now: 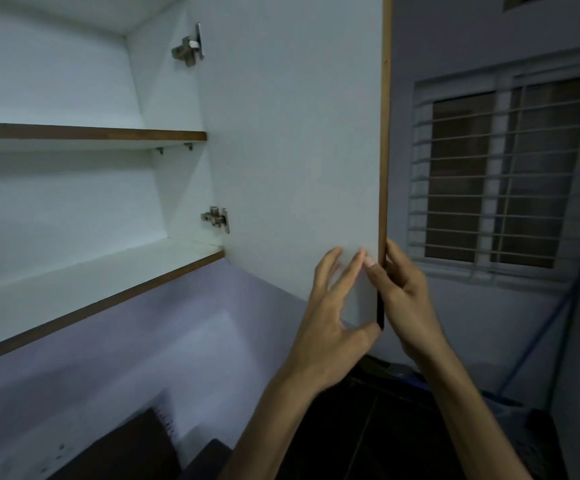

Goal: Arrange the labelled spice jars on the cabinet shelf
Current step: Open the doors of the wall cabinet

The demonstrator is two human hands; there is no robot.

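The white laminate cabinet door with a brown wooden edge (pixel 299 150) is being gripped at lower centre: right hand (pixel 406 289) pinching its edge, left hand (pixel 330 306) spread, fingers apparently touching it. Stiff, hinged, probably light. No spice jars are being shown; the white cabinet shelf (pixel 84 289) at left is awaiting them.

1. Setting: a home interior, dimly lit, likely a kitchen or utility corner.
2. Wall cabinet (pixel 73 209), at 9 to 11 o'clock: white laminate inside, brown-edged shelves (pixel 87 135), metal hinges (pixel 216 219), door (pixel 299 150) swung open.
3. Window (pixel 503 174), at 3 o'clock: sliding panes behind horizontal bars, of the domestic kind.
4. Blue-handled mop or broom (pixel 541 334), at 4 o'clock, leaning against the pale wall (pixel 177 323).
5. Dark furniture, at 6 to 7 o'clock, too dim to identify.
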